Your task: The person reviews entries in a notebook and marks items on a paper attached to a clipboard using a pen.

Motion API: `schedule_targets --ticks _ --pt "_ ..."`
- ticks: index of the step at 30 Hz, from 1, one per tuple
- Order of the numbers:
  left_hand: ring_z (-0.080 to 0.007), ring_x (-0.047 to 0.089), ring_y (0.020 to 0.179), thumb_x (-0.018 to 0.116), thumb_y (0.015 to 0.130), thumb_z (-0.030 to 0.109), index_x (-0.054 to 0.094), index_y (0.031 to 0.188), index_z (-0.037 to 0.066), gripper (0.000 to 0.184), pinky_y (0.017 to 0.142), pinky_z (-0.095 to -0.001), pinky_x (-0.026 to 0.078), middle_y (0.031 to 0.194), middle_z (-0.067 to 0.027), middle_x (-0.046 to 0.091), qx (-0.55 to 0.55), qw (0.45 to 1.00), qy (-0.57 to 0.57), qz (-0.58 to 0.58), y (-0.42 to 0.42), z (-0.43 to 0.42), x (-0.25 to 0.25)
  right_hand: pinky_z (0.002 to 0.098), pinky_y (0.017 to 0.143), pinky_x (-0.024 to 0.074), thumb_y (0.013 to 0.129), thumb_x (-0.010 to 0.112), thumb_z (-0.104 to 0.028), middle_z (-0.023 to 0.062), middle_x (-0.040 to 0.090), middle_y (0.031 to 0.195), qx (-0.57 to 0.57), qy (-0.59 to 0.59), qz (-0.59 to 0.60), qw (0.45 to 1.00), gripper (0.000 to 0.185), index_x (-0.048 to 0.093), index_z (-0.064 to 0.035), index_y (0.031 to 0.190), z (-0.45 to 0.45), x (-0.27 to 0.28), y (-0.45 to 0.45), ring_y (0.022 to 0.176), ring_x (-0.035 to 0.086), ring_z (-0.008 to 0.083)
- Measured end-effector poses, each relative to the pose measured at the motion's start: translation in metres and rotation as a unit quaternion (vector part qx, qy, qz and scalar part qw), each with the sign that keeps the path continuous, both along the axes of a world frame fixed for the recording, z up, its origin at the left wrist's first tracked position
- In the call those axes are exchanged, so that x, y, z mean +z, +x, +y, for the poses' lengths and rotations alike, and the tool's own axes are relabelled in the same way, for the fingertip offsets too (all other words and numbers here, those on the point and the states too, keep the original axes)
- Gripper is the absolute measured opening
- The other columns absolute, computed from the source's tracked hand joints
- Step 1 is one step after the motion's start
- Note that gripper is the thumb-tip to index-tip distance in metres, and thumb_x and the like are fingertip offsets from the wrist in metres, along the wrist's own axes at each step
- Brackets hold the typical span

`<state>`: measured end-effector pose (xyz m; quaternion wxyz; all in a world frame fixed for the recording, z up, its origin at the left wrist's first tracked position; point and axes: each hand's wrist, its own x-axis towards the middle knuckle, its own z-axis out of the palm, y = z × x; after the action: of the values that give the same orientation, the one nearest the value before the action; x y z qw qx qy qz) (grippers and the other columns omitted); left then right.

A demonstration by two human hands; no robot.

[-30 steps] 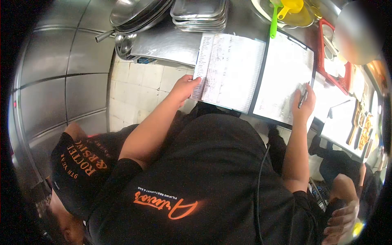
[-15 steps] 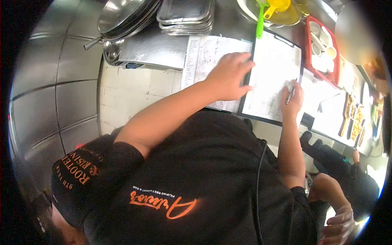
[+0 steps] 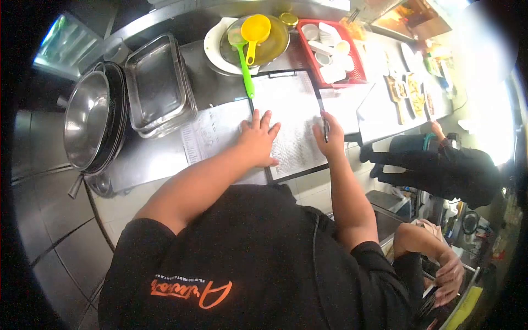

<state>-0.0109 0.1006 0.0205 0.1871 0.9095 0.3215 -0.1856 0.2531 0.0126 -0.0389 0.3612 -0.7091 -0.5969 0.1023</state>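
Observation:
My left hand (image 3: 258, 138) lies with fingers spread across the left edge of a clipboard that carries a printed sheet (image 3: 294, 118). More papers (image 3: 212, 129) lie to its left, partly hidden by my forearm. A dark pen (image 3: 326, 131) is held in my right hand (image 3: 330, 136), at the clipboard's right edge. Beyond the clipboard's top, a green spatula (image 3: 246, 74) and a yellow measuring cup (image 3: 256, 32) rest over a round bowl (image 3: 275, 49).
A stack of metal trays (image 3: 157, 82) and nested pans (image 3: 88, 121) stand at the left. A red basket (image 3: 356, 69) holds white containers. Plates of food (image 3: 416, 96) are at the right. Another person (image 3: 462, 165) stands there, and someone's hand (image 3: 448, 278) shows at lower right.
My left hand has left the papers' left edge and come down on the clipboard. The view has turned, so the clipboard sits further left. The pen remains in my right hand.

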Motion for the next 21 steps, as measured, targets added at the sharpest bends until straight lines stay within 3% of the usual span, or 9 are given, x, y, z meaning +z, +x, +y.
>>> schedule_targets --ticks 5,9,12,19,21 --pt "-0.0517 0.011 0.158 0.078 0.077 0.065 0.028 0.166 0.014 0.114 0.118 -0.0687 0.032 0.173 -0.0254 0.01 -0.02 1.0 -0.014 0.001 -0.008 0.01 -0.004 0.0331 0.095 0.0538 0.095 0.07 -0.009 0.0133 0.071 0.112 -0.148 0.05 0.139 0.978 0.032 0.064 0.0057 0.124 -0.03 0.004 0.006 0.105 0.068 0.0188" --pt "-0.0514 0.01 0.158 0.078 0.077 0.066 0.027 0.166 0.014 0.114 0.118 -0.0686 0.032 0.173 -0.0253 0.009 -0.034 0.999 -0.014 -0.004 -0.013 0.014 -0.005 0.0326 0.092 0.0537 0.095 0.07 -0.01 0.0117 0.071 0.107 -0.196 0.032 0.175 0.964 0.032 0.065 0.0039 0.124 -0.054 -0.006 0.014 0.099 0.068 0.0189" --pt "-0.0512 0.01 0.158 0.077 0.078 0.066 0.026 0.166 0.013 0.115 0.118 -0.0685 0.032 0.173 -0.0255 0.009 -0.042 0.999 -0.015 -0.011 -0.016 0.017 -0.009 0.0329 0.091 0.0537 0.095 0.07 -0.012 0.0108 0.071 0.106 -0.211 -0.015 0.094 0.973 0.032 0.066 0.0027 0.123 -0.068 -0.006 0.012 0.098 0.069 0.0189" --pt "-0.0507 0.01 0.158 0.075 0.08 0.065 0.025 0.166 0.012 0.114 0.117 -0.068 0.032 0.173 -0.0257 0.009 -0.062 0.998 -0.018 -0.009 -0.022 0.024 -0.008 0.0332 0.092 0.0543 0.096 0.072 -0.017 0.0139 0.076 0.105 -0.242 -0.041 0.044 0.968 0.027 0.07 0.0027 0.114 -0.079 0.003 -0.008 0.099 0.072 0.0196" --pt "-0.0507 0.01 0.158 0.075 0.08 0.066 0.025 0.167 0.012 0.113 0.117 -0.0681 0.032 0.173 -0.0256 0.01 -0.063 0.998 -0.019 -0.012 -0.022 0.024 -0.009 0.0332 0.088 0.055 0.097 0.072 -0.019 0.0123 0.075 0.099 -0.246 -0.052 0.044 0.967 0.026 0.07 0.0029 0.111 -0.079 0.017 -0.01 0.093 0.071 0.0188"
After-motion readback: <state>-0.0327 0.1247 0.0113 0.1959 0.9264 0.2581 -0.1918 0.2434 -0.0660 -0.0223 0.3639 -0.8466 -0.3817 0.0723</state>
